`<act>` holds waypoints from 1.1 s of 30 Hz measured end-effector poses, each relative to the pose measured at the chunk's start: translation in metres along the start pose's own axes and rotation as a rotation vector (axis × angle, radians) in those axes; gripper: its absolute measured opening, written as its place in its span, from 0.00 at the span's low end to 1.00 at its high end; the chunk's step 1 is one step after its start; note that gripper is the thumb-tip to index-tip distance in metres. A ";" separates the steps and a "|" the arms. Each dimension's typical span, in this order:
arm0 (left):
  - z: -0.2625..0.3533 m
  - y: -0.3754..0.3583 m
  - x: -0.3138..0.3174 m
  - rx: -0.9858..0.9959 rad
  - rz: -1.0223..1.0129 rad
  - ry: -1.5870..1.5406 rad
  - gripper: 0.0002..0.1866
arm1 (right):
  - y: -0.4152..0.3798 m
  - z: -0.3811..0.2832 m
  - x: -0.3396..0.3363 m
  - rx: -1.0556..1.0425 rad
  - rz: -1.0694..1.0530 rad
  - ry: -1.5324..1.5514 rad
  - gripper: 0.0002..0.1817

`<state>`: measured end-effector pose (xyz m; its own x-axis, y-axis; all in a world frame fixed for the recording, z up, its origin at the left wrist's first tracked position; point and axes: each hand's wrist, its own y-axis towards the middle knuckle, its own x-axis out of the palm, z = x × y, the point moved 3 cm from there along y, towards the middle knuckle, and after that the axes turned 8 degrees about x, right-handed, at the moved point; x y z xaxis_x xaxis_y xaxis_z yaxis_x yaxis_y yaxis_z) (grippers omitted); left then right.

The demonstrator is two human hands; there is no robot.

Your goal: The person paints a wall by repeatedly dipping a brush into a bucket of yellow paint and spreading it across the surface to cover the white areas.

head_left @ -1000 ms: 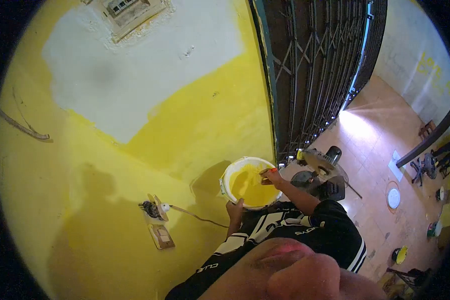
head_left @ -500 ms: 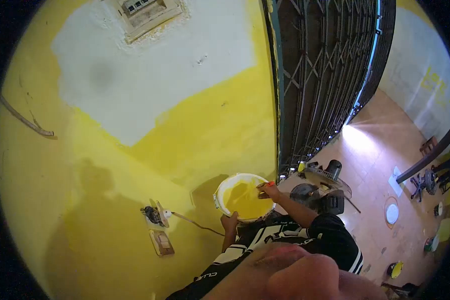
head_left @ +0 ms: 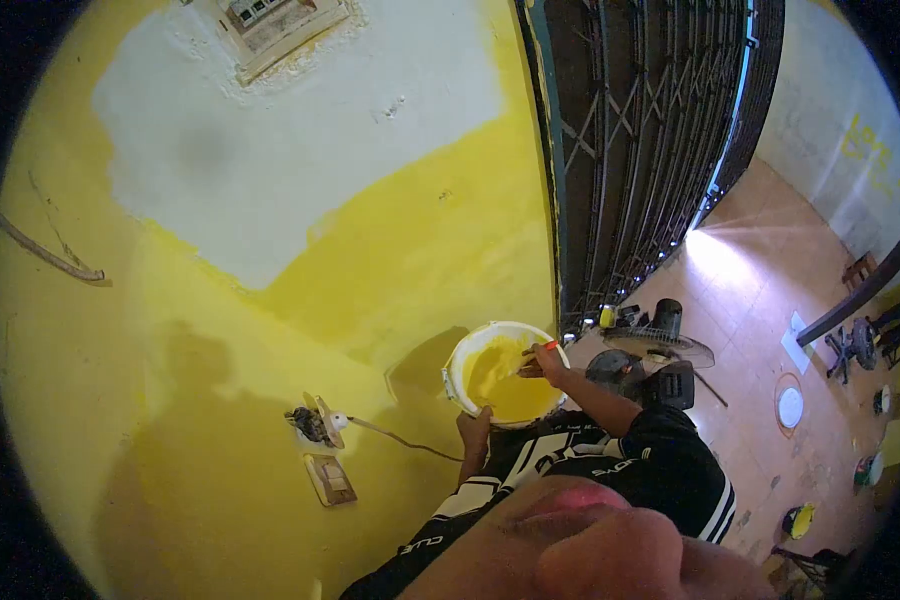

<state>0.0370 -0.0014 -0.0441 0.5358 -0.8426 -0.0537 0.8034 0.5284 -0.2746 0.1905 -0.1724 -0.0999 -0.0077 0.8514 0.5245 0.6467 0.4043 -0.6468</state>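
A white bucket (head_left: 454, 372) of yellow paint (head_left: 515, 398) is held tilted in front of my body, close to the wall. My left hand (head_left: 475, 428) is closed on its near-left rim, thumb over the edge. Over the far-right part of the opening, my right hand (head_left: 543, 365) is closed around what looks like a paintbrush, whose red-orange handle end (head_left: 552, 345) sticks out of the fist. Its other end is hidden by the hand and the paint.
The wall (head_left: 410, 250) is partly yellow, with a white patch (head_left: 300, 130). An open socket with a plugged cable (head_left: 339, 421) and a switch plate (head_left: 330, 480) are at left. A folding metal gate (head_left: 650, 130) stands at right, a fan (head_left: 660, 345) on the floor below it.
The bucket and both hands have shifted slightly up and right in view. My right hand still holds the red-ended tool over the paint, and my left stays on the rim.
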 end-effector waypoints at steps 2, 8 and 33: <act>-0.003 0.000 0.001 0.002 -0.027 0.075 0.16 | -0.005 0.000 -0.002 -0.053 0.039 -0.019 0.19; -0.001 -0.001 0.010 0.050 -0.140 -0.074 0.17 | 0.006 0.006 -0.019 -0.078 0.174 -0.189 0.16; 0.018 -0.015 0.028 -0.008 -0.118 0.176 0.18 | -0.032 -0.001 -0.009 -0.092 0.195 -0.332 0.12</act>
<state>0.0449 -0.0307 -0.0245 0.3835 -0.9043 -0.1873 0.8554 0.4243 -0.2970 0.1709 -0.1933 -0.0830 -0.1143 0.9772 0.1792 0.7261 0.2053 -0.6562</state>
